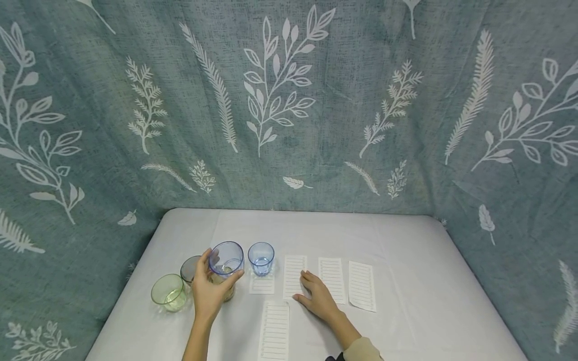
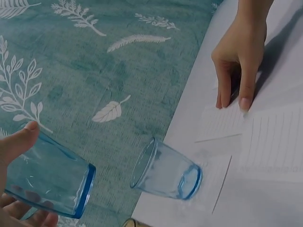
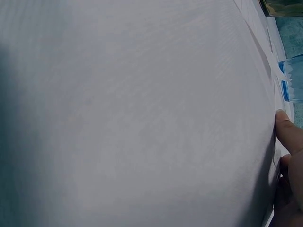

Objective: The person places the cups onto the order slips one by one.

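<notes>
My left hand (image 1: 206, 298) grips a clear blue glass (image 2: 57, 177) around its side, held up off the table at the left of the head view. Just right of it, a second, lighter blue glass (image 1: 261, 261) stands upright on a lined paper slip (image 1: 262, 288). With its fingertips down, my right hand (image 1: 319, 297) touches another lined slip (image 1: 294, 268) to the right of that glass. In the left wrist view, the right fingertips (image 2: 244, 104) meet the paper. The right wrist view shows mostly white tablecloth, with the right thumb (image 3: 286, 130) at its edge.
Left of my left hand stand a green glass (image 1: 168, 293) and a dark grey glass (image 1: 188, 268). An amber glass (image 1: 229, 295) is partly hidden behind the hand. More lined slips lie right (image 1: 331, 278), far right (image 1: 362, 286) and in front (image 1: 274, 331). A patterned curtain (image 1: 289, 125) hangs behind the table.
</notes>
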Tool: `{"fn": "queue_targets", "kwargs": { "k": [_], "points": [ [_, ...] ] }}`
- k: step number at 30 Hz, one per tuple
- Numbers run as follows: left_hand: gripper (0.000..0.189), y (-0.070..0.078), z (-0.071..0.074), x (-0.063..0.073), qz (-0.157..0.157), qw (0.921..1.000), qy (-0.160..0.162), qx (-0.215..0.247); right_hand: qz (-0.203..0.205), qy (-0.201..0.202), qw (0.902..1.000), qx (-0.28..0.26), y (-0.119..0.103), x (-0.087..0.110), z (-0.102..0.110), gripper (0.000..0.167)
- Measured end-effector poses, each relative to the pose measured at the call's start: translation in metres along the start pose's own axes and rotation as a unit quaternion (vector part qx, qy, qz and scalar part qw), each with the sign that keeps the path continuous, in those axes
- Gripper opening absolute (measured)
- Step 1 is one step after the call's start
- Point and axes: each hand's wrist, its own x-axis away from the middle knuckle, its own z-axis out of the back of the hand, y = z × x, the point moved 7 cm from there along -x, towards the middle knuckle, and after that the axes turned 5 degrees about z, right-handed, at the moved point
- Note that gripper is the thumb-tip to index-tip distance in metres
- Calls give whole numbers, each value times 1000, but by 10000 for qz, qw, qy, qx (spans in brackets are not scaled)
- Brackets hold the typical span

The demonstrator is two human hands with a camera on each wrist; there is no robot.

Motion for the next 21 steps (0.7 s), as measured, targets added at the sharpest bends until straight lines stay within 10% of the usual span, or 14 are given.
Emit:
{"fn": "queue_targets", "kwargs": {
  "k": [6,21],
  "points": [
    [93,-1,-23,-5,257,9991,-227,240,2,25,10000,5,0,0,0,61],
    [80,11,-88,-10,-237,9959,-862,142,-4,53,10000,17,-1,0,1,60]
  ]
}}
